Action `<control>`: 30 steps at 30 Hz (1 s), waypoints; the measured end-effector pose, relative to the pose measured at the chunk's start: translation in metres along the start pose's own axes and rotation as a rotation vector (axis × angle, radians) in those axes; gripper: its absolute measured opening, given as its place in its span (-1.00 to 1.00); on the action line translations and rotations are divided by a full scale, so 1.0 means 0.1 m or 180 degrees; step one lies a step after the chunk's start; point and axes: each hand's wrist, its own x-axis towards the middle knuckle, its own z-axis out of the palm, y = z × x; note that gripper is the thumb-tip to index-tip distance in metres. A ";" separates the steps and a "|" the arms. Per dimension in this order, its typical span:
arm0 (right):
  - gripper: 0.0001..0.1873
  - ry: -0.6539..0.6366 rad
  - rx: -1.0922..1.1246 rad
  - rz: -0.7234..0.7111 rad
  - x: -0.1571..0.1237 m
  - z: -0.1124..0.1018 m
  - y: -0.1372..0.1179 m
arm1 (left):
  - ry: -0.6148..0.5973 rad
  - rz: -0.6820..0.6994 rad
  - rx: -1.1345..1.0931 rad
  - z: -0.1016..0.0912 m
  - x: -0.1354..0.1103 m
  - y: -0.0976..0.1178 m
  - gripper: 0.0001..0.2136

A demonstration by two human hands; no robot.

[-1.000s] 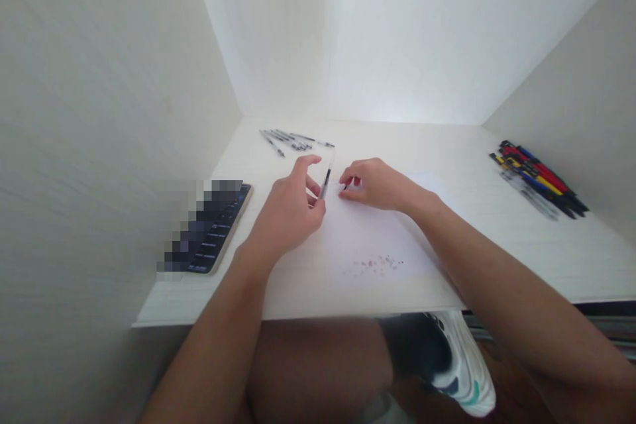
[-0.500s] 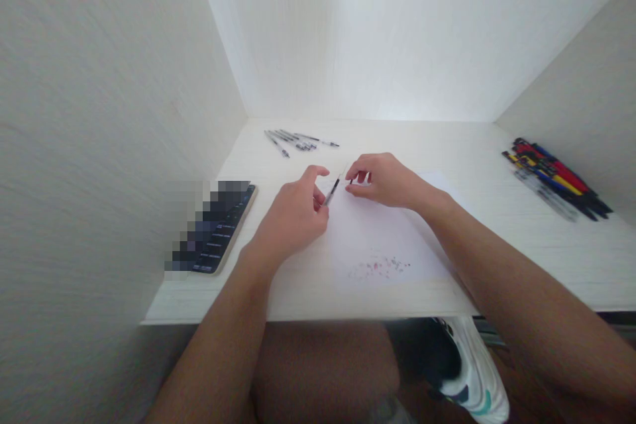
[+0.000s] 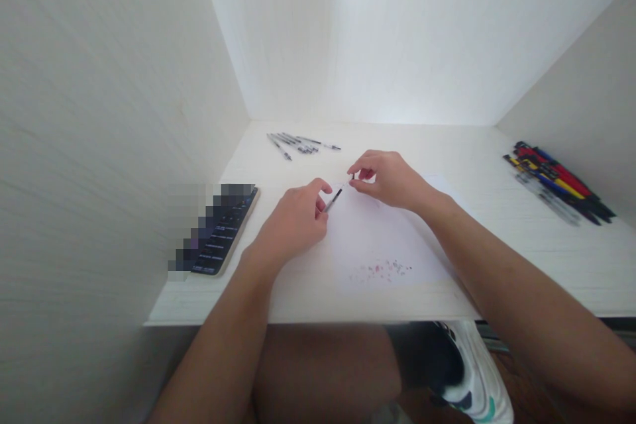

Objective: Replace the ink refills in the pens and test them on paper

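My left hand [image 3: 297,220] is closed around the lower end of a clear pen with a black grip [image 3: 336,197], holding it tilted toward the right over a white sheet of paper [image 3: 382,232]. My right hand [image 3: 390,178] pinches the pen's upper end with thumb and fingertips, right at the tip. Both hands hover just above the paper at the middle of the white desk [image 3: 477,146]. Small reddish scribble marks [image 3: 380,271] show on the paper nearer to me.
A phone [image 3: 221,228] lies at the desk's left. Several clear pens [image 3: 301,142] lie at the back. A pile of coloured pens [image 3: 556,180] lies at the far right. White walls enclose the desk on three sides. A knee and a white shoe [image 3: 472,377] show below.
The pen has tipped from nearly upright to slanting rightward, and my right hand has shifted up to pinch its upper end. The left hand has stayed closed on it.
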 end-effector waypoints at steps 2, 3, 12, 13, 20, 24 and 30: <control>-0.79 -0.0026 -0.0006 -0.0009 0.00 0.00 -0.02 | 0.0033 0.0052 -0.0011 0.02 0.01 -0.03 -0.63; -0.78 -0.0049 -0.0009 -0.0017 0.00 -0.01 -0.03 | 0.0046 0.0078 -0.0014 0.03 0.02 -0.05 -0.62; -0.73 -0.0202 -0.0121 -0.0173 -0.02 -0.01 -0.11 | 0.0110 0.0176 -0.0055 0.08 0.05 -0.11 -0.51; -0.73 -0.0234 -0.0150 -0.0169 -0.01 -0.01 -0.11 | 0.0121 0.0176 -0.0067 0.08 0.05 -0.11 -0.50; -0.64 -0.0454 -0.0181 -0.0065 -0.01 0.00 -0.14 | 0.0139 0.0193 -0.0137 0.05 0.02 -0.06 -0.46; -0.63 -0.0534 -0.0171 -0.0042 -0.02 0.01 -0.12 | 0.0092 0.0238 -0.0121 0.04 0.01 -0.04 -0.42; -0.70 -0.0617 -0.0168 -0.0109 -0.02 0.05 -0.10 | 0.0030 0.0461 -0.0036 0.09 0.03 -0.07 -0.48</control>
